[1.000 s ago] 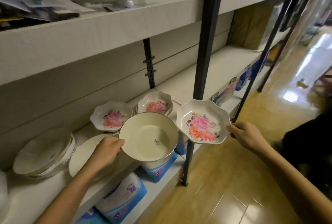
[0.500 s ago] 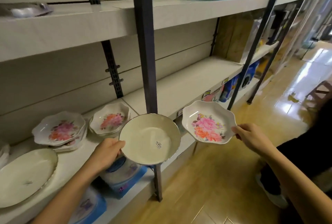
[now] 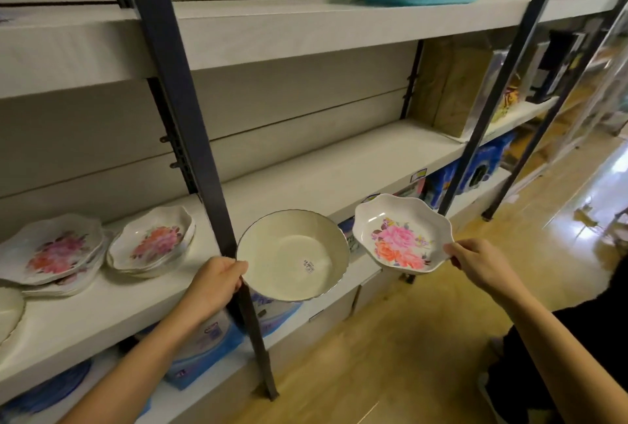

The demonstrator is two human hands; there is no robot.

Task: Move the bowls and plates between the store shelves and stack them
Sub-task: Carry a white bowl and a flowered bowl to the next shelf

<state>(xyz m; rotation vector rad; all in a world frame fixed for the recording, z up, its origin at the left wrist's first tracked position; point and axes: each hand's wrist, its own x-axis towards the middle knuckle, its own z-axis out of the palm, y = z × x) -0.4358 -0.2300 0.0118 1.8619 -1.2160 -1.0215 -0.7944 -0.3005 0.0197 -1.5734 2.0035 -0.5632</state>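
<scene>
Left hand (image 3: 217,282) plain bowl (image 3: 292,255), right hand (image 3: 475,262) floral bowl (image 3: 402,233)

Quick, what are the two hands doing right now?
Left hand: closed on the rim of the plain cream bowl.
Right hand: closed on the rim of the flowered bowl.

— Looking from where?
— From head height, forward and down, close before the dark upright post (image 3: 190,138).
— Facing which way?
— Toward the shelves, slanting right of the post along the middle shelf (image 3: 333,179) and wooden floor (image 3: 424,349).
</scene>
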